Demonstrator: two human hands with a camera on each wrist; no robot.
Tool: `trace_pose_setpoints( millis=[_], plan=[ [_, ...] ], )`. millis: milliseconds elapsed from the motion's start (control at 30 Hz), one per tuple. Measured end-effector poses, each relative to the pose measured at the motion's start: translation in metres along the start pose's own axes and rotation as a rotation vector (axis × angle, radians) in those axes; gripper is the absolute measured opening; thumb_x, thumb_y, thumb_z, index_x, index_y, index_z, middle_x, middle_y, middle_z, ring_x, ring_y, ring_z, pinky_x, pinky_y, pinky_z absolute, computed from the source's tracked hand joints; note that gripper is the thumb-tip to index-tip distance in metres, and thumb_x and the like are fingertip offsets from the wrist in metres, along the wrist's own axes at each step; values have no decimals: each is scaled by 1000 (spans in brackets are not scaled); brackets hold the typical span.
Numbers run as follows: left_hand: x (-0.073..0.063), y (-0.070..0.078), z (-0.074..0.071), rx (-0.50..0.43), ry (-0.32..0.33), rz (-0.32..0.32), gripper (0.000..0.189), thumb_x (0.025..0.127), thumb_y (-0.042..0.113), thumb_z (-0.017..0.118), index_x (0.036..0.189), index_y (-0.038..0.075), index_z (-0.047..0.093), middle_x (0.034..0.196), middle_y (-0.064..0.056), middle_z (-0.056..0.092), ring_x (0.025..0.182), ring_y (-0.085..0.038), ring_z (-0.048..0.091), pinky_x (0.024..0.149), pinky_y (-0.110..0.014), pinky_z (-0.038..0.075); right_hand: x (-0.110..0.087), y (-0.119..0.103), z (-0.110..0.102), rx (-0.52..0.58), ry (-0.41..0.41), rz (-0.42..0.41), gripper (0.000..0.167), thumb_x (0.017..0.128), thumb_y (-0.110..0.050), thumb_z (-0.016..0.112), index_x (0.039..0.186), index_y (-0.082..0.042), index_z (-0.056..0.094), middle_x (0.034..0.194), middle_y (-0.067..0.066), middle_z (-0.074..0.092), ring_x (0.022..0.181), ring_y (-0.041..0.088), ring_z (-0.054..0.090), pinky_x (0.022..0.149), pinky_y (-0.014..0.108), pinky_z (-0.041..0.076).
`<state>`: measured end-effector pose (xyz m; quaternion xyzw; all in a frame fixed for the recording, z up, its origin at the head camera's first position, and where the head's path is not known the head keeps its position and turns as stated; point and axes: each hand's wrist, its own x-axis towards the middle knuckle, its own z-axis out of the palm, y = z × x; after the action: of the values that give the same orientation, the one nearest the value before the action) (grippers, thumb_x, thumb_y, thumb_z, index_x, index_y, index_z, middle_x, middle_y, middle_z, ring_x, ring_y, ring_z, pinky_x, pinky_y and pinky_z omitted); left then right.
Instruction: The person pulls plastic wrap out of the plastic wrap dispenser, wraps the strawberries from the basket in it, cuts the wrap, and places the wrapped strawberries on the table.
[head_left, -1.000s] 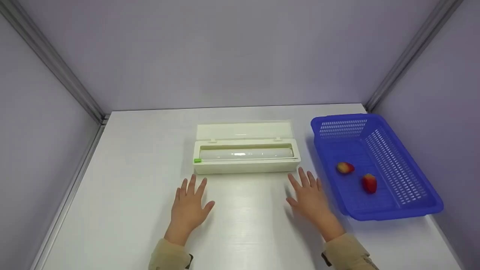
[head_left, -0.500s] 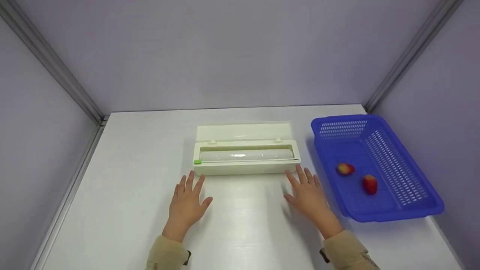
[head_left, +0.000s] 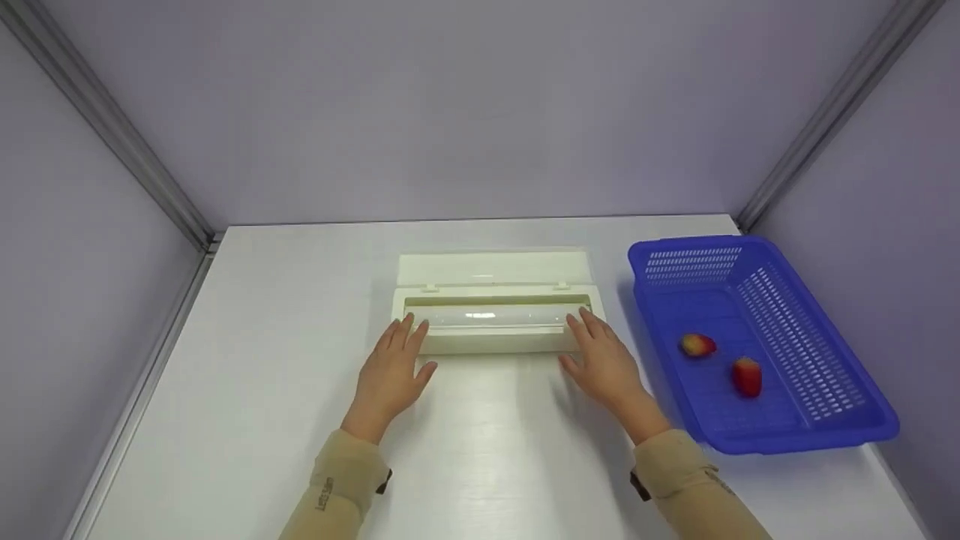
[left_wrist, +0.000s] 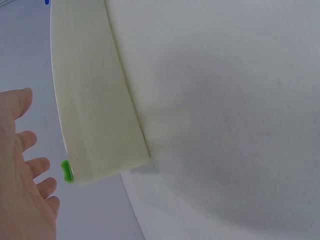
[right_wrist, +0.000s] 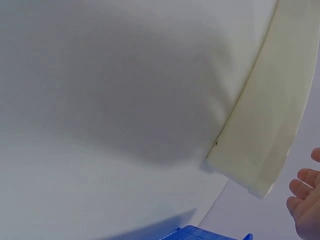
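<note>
Left hand [head_left: 388,381]: fingers outstretched, grasping nothing; advanced since the earlier frame from the front edge of the box — fingertips now over its left end.
Right hand [head_left: 606,367]: likewise extended and holding nothing; also farther forward, fingertips over the right end.
Box [head_left: 487,344]: on the table [head_left: 247,360], unmoved; lid [head_left: 491,268] still folded back, roll [head_left: 495,316] inside.
Green tab [left_wrist: 67,171]: at the box's left end, near the left hand.
Basket [head_left: 697,307]: right of the box, unchanged — two strawberries [head_left: 698,345] within.
</note>
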<state>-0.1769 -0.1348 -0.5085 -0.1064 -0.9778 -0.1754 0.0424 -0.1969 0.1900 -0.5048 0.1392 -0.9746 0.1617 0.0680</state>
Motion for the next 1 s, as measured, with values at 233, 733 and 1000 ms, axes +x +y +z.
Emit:
trace_pose_setpoints(
  millis=[233,733,1000],
  plan=[
    [19,0,6,28,-34,21,62,91,37,56,143,12,34,149,-11,32,138,-31,28,112,-44,28,19,0,8,-27,-52,-11,61,85,-33,63,137,-8,42,141,17,41,129,36,40,105,50,35],
    [41,1,11,121,-111,-7,53,94,41,47,136,8,44,143,-9,42,133,-29,37,112,-50,24,35,6,18,-69,-116,12,52,94,-38,47,133,-4,47,138,17,45,128,37,41,111,50,26],
    [53,-2,7,92,-110,-20,47,96,36,45,135,9,45,140,-9,45,132,-29,39,112,-49,26,48,8,13,-25,-126,19,43,95,-24,40,131,-4,50,134,16,51,126,36,44,108,48,32]
  ],
)
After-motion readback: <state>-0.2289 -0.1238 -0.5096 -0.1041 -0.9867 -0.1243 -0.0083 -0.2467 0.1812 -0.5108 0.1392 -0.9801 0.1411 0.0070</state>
